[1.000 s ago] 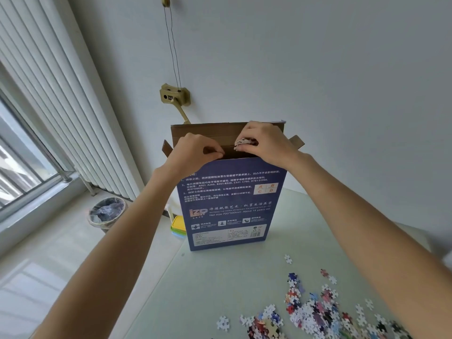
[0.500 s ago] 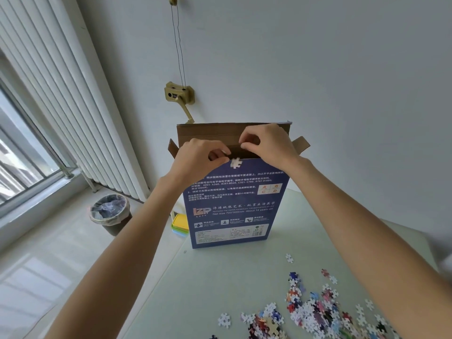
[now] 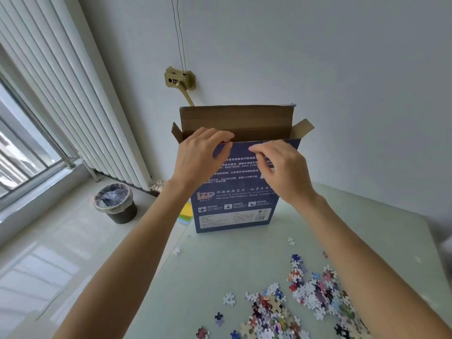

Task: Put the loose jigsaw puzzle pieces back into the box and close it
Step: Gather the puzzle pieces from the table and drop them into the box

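The right hand [image 3: 281, 167] has let its pieces drop and come down off the top of the tall blue box [image 3: 234, 192], fingers curled and holding nothing, while the left hand [image 3: 200, 155] still pinches the box's top edge, and many loose pieces [image 3: 305, 299] wait on the table [image 3: 208, 265] in front of the box.

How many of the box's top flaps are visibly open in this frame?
3. The large back flap stands upright; the left side flap and right side flap splay outward. A front flap, if any, may be hidden behind the hands.
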`<state>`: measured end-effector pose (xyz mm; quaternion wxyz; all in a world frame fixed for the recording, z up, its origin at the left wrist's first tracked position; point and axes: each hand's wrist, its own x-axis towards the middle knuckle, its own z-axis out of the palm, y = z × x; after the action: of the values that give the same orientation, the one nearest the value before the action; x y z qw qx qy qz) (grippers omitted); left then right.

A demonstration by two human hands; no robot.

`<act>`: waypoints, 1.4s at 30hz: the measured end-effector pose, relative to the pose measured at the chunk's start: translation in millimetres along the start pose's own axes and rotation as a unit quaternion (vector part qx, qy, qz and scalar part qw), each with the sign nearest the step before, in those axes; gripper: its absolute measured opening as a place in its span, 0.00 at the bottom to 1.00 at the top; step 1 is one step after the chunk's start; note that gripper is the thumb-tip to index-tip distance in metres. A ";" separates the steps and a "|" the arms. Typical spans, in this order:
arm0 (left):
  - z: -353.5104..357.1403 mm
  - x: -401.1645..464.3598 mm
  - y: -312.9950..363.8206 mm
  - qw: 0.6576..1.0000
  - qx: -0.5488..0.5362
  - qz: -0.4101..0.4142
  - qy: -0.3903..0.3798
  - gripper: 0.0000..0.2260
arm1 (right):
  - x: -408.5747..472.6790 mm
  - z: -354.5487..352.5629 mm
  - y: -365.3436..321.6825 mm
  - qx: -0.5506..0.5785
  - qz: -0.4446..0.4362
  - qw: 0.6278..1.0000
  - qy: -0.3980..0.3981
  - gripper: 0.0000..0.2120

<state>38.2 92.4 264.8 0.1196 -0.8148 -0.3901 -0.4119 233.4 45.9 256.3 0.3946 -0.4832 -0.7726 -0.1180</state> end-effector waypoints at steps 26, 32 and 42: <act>82.8 -337.7 -11.9 0.800 0.027 -0.355 -0.482 0.35 | -357.7 85.0 -36.6 0.004 0.350 0.813 -0.466 0.32; 74.4 -357.8 110.7 0.823 -0.118 -0.167 -0.530 0.31 | -368.4 71.8 -53.5 0.068 0.293 0.840 -0.452 0.29; 56.3 -360.4 136.0 0.834 -0.114 -0.167 -0.513 0.39 | -422.1 -27.1 -73.2 -0.019 0.494 0.817 -0.296 0.28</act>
<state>42.2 -162.8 -29.1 -0.2620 -0.8392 -0.4764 0.0103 278.9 -282.3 -16.8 0.1431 -0.8189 -0.5074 0.2269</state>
